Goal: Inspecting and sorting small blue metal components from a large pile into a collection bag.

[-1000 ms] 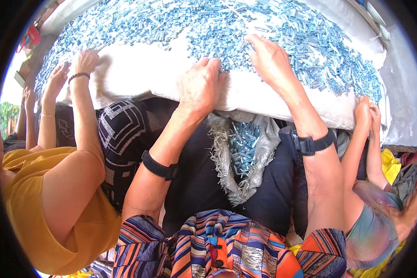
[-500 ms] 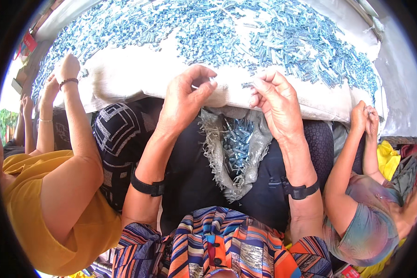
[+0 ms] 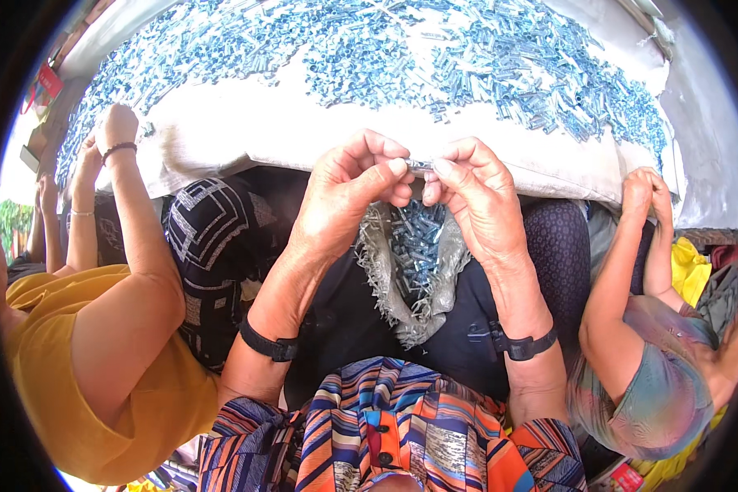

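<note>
My left hand (image 3: 354, 182) and my right hand (image 3: 482, 190) meet above the near edge of the cloth-covered work surface. Between their fingertips is a small silvery-blue metal tube (image 3: 419, 165), pinched at its left end by the left thumb and fingers and at its right end by the right ones. Fingers hide both ends. Just below, in my lap, a frayed grey woven sack (image 3: 447, 305) lies open. It holds many shiny bluish metal pieces (image 3: 414, 254), whose exact shape is too small to tell.
A wide heap of small blue metal tubes (image 3: 369, 74) spreads over the pale cloth (image 3: 287, 131). A co-worker in a mustard top (image 3: 98, 369) sits close on my left. Another, in a multicoloured top (image 3: 648, 385), sits on my right, hands at the cloth edge.
My hands have come together from apart, each bringing a small piece, and now both pinch one metal tube. The left hand moved right and slightly down.
</note>
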Motion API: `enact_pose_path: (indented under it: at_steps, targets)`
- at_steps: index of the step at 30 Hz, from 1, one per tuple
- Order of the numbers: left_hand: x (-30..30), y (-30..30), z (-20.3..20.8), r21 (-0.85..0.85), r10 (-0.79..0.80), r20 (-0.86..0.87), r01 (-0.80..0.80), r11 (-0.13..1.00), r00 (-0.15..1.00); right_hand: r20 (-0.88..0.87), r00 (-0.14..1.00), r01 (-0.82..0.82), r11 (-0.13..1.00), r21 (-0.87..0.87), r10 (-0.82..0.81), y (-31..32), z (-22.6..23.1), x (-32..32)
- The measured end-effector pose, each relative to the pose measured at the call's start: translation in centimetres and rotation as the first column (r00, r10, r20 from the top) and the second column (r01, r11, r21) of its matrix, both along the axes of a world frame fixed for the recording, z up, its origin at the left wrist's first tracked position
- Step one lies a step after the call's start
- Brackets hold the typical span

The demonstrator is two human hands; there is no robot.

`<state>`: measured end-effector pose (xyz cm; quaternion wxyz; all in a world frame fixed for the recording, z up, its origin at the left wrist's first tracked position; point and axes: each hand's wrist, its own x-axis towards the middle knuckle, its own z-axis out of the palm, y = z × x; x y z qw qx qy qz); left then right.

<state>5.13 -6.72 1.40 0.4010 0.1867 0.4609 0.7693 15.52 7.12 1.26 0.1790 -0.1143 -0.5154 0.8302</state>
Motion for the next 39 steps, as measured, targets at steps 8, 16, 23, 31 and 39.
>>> enact_pose_path:
  at_steps: [8,16,23,31,39]
  targets:
    - [-0.2,-0.6,-0.6,0.043,-0.158,-0.169,0.167,0.985,0.973,-0.007,0.984,-0.177,0.971,-0.162,0.178,0.6,-0.4,1.2]
    - [1.4,-1.0,-2.2,0.184,-0.385,0.021,0.375,0.909,0.923,-0.04,0.923,-0.363,0.829,-0.425,0.383,-0.5,-1.0,3.1]
    - [0.4,-1.0,-1.4,0.115,-0.4,0.008,0.397,0.911,0.916,-0.001,0.93,-0.345,0.87,-0.352,0.368,0.3,-0.7,3.2]
    - [-4.7,2.8,-2.1,-0.142,0.011,-0.958,-0.509,0.849,0.285,0.365,0.918,-0.321,0.836,0.445,0.158,3.3,1.3,2.0]
    - [-5.3,5.5,-4.4,-0.152,-0.162,-0.986,-0.679,0.719,0.049,0.142,0.968,-0.032,0.459,0.888,-0.207,6.3,1.0,-7.5]
